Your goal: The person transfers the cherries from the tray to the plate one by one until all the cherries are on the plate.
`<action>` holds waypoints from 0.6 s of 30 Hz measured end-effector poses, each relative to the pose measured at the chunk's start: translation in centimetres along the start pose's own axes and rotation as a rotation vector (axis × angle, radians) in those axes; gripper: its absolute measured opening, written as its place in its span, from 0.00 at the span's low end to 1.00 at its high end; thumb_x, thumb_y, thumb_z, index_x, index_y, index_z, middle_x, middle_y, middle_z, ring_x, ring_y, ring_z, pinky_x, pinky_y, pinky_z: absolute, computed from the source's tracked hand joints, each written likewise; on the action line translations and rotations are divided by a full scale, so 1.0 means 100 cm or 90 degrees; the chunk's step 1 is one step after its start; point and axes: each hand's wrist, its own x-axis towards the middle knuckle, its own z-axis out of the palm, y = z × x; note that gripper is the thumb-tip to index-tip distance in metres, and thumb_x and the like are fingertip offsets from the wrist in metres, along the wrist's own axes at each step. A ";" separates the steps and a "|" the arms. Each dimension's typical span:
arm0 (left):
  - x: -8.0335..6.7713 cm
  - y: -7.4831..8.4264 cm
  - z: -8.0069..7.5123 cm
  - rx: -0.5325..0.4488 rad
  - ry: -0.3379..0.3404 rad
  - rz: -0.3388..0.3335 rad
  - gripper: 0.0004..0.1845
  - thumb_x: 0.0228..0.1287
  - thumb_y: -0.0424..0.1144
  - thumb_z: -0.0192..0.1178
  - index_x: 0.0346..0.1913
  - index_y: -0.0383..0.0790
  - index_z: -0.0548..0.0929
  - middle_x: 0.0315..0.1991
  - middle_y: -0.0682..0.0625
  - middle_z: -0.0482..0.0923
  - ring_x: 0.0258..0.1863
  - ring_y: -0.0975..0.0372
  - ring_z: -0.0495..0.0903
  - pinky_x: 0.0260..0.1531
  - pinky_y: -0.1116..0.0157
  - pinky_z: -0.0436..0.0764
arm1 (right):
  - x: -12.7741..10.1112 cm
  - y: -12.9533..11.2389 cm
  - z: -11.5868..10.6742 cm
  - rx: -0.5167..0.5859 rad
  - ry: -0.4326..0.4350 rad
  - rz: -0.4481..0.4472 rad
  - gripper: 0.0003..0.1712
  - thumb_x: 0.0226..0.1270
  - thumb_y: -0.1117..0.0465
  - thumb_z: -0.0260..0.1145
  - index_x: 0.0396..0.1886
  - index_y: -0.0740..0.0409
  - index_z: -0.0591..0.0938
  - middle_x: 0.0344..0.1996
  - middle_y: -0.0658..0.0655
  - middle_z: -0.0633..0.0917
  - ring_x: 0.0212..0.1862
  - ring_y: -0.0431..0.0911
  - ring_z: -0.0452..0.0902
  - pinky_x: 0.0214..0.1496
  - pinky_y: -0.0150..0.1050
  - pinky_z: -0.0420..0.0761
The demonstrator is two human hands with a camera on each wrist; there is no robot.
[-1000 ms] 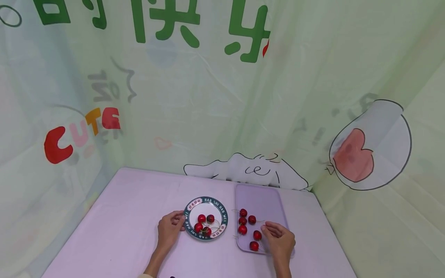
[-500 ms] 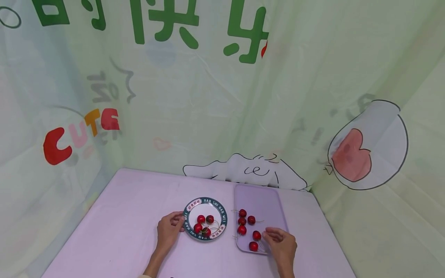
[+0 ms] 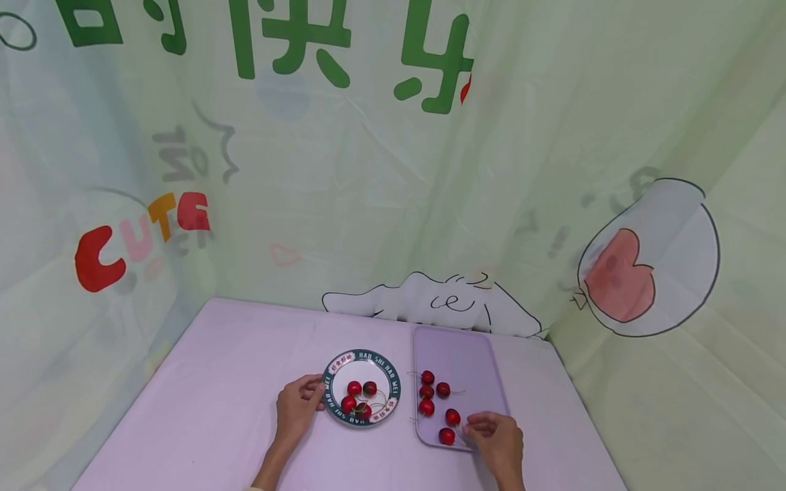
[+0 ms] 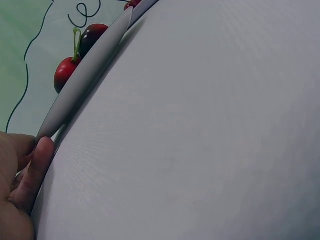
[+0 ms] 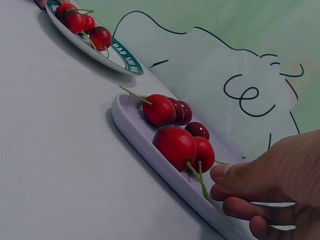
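Our right hand (image 3: 500, 442) has shifted down toward us, fingertips (image 5: 221, 173) loosely parted beside stems (image 5: 204, 189) of nearest two cherries (image 3: 447, 436) in tray (image 3: 457, 351); stems look within reach. Our left hand (image 3: 296, 409) pinches plate rim (image 3: 395, 386), four cherries (image 3: 354, 388) inside. Four more cherries (image 3: 427, 377) lie farther up tray.

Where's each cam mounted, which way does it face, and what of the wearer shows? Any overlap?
Head: worn on the head, facing forward and down at the table, plate and tray; shows left hand and right hand.
Left wrist: worn on that wrist, looking low along the plate's edge; shows part of the left hand.
Right wrist: worn on that wrist, facing across the tray toward the plate; shows the right hand close, plus left fingertips in the top-left corner.
Shared: head and right wrist both see plate, tray, cherries and both hands.
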 end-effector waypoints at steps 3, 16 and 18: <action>0.000 0.000 0.000 -0.001 0.001 0.001 0.15 0.78 0.35 0.67 0.62 0.36 0.89 0.42 0.45 0.90 0.27 0.66 0.87 0.32 0.76 0.87 | -0.002 -0.002 -0.002 -0.010 -0.016 0.006 0.07 0.58 0.69 0.83 0.35 0.65 0.92 0.28 0.57 0.94 0.29 0.42 0.89 0.34 0.30 0.80; -0.002 0.000 0.000 -0.012 0.009 0.016 0.14 0.77 0.34 0.68 0.61 0.35 0.89 0.41 0.44 0.90 0.25 0.67 0.86 0.31 0.75 0.87 | -0.007 -0.013 -0.003 -0.039 -0.058 0.017 0.08 0.54 0.74 0.82 0.31 0.65 0.91 0.24 0.53 0.91 0.27 0.42 0.85 0.31 0.33 0.80; -0.002 0.001 -0.001 -0.014 0.009 0.019 0.14 0.77 0.33 0.68 0.61 0.34 0.89 0.41 0.44 0.90 0.25 0.67 0.86 0.31 0.75 0.87 | -0.006 -0.012 -0.002 -0.038 -0.061 0.015 0.08 0.54 0.75 0.82 0.30 0.64 0.90 0.23 0.52 0.90 0.27 0.42 0.84 0.31 0.33 0.81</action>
